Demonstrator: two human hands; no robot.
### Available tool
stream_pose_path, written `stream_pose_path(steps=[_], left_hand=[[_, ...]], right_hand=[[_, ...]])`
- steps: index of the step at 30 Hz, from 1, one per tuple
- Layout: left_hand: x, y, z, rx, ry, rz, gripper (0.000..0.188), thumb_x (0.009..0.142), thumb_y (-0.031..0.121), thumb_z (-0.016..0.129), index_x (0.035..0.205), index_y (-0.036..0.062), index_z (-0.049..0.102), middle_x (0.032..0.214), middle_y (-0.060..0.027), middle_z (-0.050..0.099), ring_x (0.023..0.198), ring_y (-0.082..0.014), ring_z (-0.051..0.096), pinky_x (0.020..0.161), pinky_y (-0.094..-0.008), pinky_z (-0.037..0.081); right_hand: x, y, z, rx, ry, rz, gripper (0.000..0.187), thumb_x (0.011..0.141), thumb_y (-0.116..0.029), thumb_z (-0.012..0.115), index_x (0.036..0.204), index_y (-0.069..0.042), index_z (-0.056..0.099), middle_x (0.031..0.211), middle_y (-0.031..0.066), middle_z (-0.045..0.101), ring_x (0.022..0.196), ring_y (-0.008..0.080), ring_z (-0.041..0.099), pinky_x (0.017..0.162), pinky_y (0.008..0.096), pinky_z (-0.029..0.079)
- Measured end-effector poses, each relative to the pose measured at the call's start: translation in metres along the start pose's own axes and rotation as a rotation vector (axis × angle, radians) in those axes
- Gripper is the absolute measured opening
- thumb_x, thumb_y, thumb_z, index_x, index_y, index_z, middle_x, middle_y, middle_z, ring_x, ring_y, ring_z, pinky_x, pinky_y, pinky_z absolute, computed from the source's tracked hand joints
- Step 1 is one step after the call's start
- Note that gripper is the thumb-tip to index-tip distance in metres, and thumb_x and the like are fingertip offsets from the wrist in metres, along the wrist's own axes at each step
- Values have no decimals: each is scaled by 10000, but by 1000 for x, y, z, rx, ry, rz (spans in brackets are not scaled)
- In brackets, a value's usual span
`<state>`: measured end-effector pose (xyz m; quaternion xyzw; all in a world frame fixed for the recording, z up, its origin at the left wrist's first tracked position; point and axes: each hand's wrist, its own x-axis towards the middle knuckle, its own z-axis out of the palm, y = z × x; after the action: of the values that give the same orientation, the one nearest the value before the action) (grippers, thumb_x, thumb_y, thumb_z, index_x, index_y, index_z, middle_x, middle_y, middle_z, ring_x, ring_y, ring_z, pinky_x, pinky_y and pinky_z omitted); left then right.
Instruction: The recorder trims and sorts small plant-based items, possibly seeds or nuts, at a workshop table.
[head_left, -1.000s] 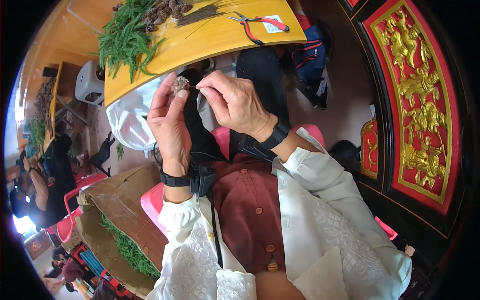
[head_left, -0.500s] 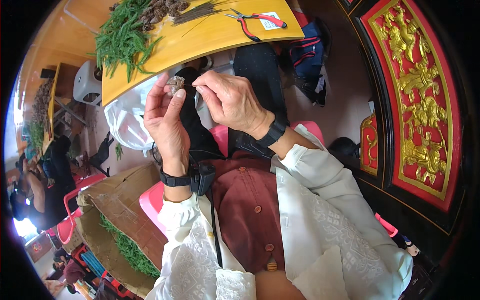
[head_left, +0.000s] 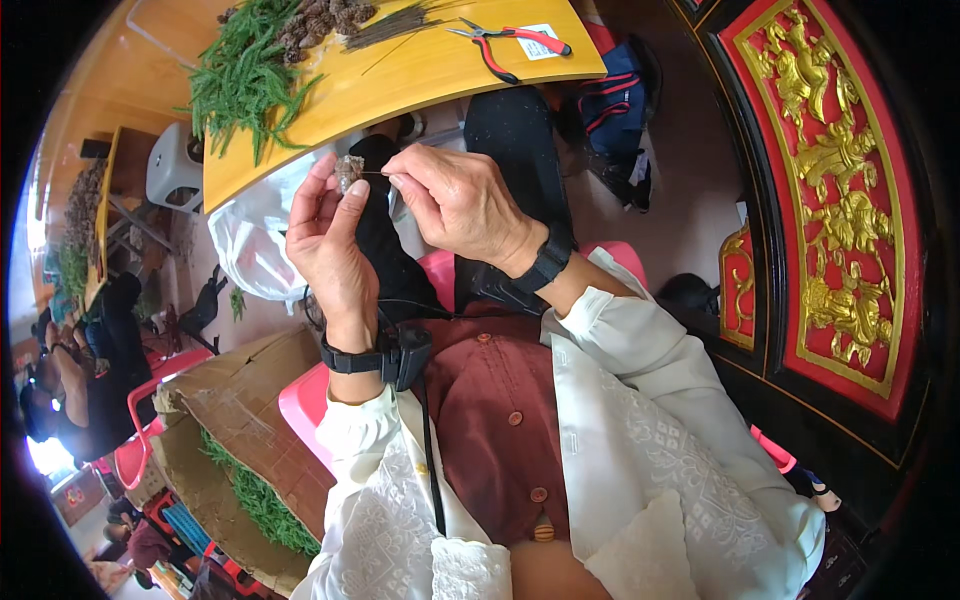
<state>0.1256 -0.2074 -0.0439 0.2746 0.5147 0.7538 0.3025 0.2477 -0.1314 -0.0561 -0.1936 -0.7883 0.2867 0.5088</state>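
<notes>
Fingers of the left hand [head_left: 332, 238] grasped a small brown scaly cone [head_left: 349, 172] beside a yellow wooden table [head_left: 440, 75]; right hand [head_left: 455, 195] pinched a thin dark wire [head_left: 373, 173]. I judged the cone light, brittle, best held mid-body.

White jacket [head_left: 660, 420], maroon shirt [head_left: 485, 390], black wristbands [head_left: 548, 260]

Craft workroom, pliers [head_left: 481, 34], thin wires [head_left: 392, 27], pine cones [head_left: 308, 30] and green sprigs [head_left: 238, 82] on a yellow table [head_left: 440, 78]
</notes>
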Motion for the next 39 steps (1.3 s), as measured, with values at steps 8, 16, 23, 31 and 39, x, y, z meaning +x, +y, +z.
stream_pose_path(steps=[8,16,23,31,39], left_hand=[[-1,-4,3,18,-7,-14,409,773,-110,666,1165,-31,581,1030,-69,637,940,-129,608,848,-246,495],[0,-7,0,-2,-43,-73,419,775,-98,670,1177,-26,580,1044,-49,620,939,-114,592,862,-236,473],[-3,-10,3,1,-114,-82,411,794,-73,668,1190,-13,576,1102,-50,602,977,-105,568,880,-234,458],[-6,-12,12,-173,-218,-203,370,853,-20,623,1215,-8,549,1132,-69,594,1030,-135,562,922,-285,465],[-4,-14,9,-277,-219,-178,377,869,-26,589,1240,-12,522,1129,-84,600,1022,-162,577,953,-319,460]], right_hand=[[-1,4,-3,-27,5,-5,81,828,-5,591,904,-18,568,766,136,611,679,321,630,578,364,507],[-4,6,1,-37,17,16,90,825,-1,582,912,-19,565,784,131,616,686,318,634,584,360,508],[-3,5,-3,-25,68,42,123,812,10,595,924,-25,560,773,120,615,679,296,639,585,349,510],[-5,11,-7,-61,136,-57,122,798,22,613,895,-29,561,751,108,614,673,285,640,585,342,513],[-5,9,-6,-43,140,-69,121,792,23,622,885,-29,565,739,105,612,666,285,637,584,340,512]])
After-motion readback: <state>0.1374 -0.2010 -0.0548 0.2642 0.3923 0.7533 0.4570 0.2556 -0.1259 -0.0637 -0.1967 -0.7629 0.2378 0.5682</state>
